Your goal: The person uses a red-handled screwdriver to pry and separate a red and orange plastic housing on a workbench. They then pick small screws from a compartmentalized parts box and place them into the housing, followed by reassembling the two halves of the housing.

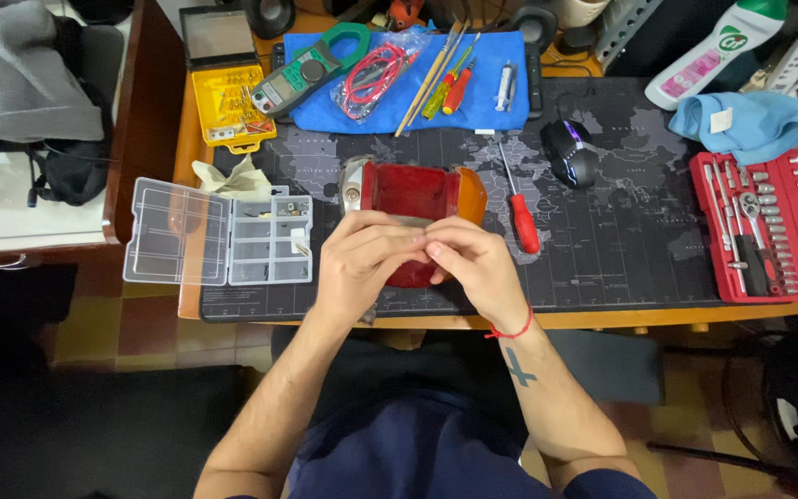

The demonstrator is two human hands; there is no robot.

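Observation:
A red and orange vehicle tail light (415,192) lies on the dark desk mat (621,249) in front of me. My left hand (359,263) and my right hand (473,263) meet over its near edge, fingers curled and fingertips touching. Both hands grip the lamp's near side; whatever small part sits between the fingertips is hidden. A red-handled screwdriver (520,208) lies just right of the lamp, a little beyond my right hand.
A clear parts organiser (219,242) stands open at left. A red socket set (773,226) sits at right, with a computer mouse (570,152) and a blue cloth (741,125). A blue towel (491,102) at the back holds a clamp meter (311,66) and hand tools.

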